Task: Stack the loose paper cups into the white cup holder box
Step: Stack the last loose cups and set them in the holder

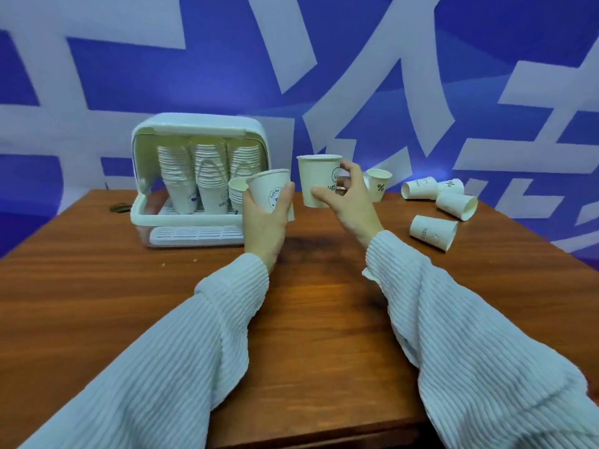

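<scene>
The white cup holder box (199, 179) stands toward the far left of the wooden table (97, 286), its lid raised; inside it three tall stacks of paper cups (207, 170) stand side by side, open ends up, and a shorter stack (237, 191) shows at the box's right end, partly hidden behind the left hand's cup. The left hand (264, 222) is curled round an upright paper cup with a blue round print (270, 189), held above the table just to the right of the box's front; the right hand (351, 197) pinches a second upright cup (317, 179) between thumb and fingers, held beside the first and slightly higher, the two cups near each other but apart. Behind the right hand one loose cup with a percent sign (377, 184) stands upright near the table's far edge; toward the far right corner four more cups lie on their sides: two (419, 188) and (451, 185) close to the far edge, one (457, 205) just in front of them, and one (433, 232) nearer still and on its own. Both forearms wear pale ribbed sleeves (470, 335); a blue and white patterned wall (324, 59) rises behind the table.
</scene>
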A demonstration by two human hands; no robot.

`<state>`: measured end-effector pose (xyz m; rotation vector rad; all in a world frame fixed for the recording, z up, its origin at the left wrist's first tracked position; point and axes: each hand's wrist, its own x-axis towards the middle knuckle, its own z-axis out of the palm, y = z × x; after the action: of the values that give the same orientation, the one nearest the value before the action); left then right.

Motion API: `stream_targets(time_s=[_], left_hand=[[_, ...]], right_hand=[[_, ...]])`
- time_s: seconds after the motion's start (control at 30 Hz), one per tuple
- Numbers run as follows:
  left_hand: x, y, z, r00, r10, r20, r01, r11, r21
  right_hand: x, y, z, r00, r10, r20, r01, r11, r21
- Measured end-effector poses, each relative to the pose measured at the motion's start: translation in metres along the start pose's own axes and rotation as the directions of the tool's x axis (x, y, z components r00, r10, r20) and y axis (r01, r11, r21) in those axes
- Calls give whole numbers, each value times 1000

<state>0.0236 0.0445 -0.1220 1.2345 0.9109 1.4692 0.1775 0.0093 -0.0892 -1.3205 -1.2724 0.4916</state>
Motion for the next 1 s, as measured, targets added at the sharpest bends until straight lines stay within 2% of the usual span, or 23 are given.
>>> stream_targets(time_s=[0.2, 0.3, 0.4, 0.5, 0.63, 0.8, 0.87, 0.93, 1.0], left_hand=[[18, 6, -67, 979, 148, -142, -128, 982, 141], [23, 4, -87, 973, 179, -145, -154, 974, 168], [28, 3, -99, 975, 174, -137, -147, 971, 188], [33, 2, -103, 980, 159, -121, -132, 971, 200], [40, 2, -103, 981, 144, -134, -116, 973, 199], [44, -1, -101, 983, 131, -132, -102, 974, 201], [45, -1, -100, 981, 134, -138, -103, 972, 211], [47, 0, -100, 980, 133, -147, -99, 971, 217], [50, 1, -100, 974, 146, -174, -106, 969, 221]], right_hand=[[35, -36, 73, 993, -119, -20, 117, 990, -81], [50, -34, 97, 992, -112, 55, 122, 969, -217], [59, -26, 110, 987, -93, 134, 136, 920, -366], [66, -26, 112, 983, -69, 169, 130, 912, -388], [72, -30, 113, 970, -106, 219, 194, 879, -435], [71, -19, 117, 935, -49, 352, 251, 791, -558], [68, -12, 120, 937, -31, 348, 249, 759, -601], [68, -6, 123, 939, -89, 332, 288, 729, -620], [65, 0, 124, 906, -158, 394, 392, 664, -637]])
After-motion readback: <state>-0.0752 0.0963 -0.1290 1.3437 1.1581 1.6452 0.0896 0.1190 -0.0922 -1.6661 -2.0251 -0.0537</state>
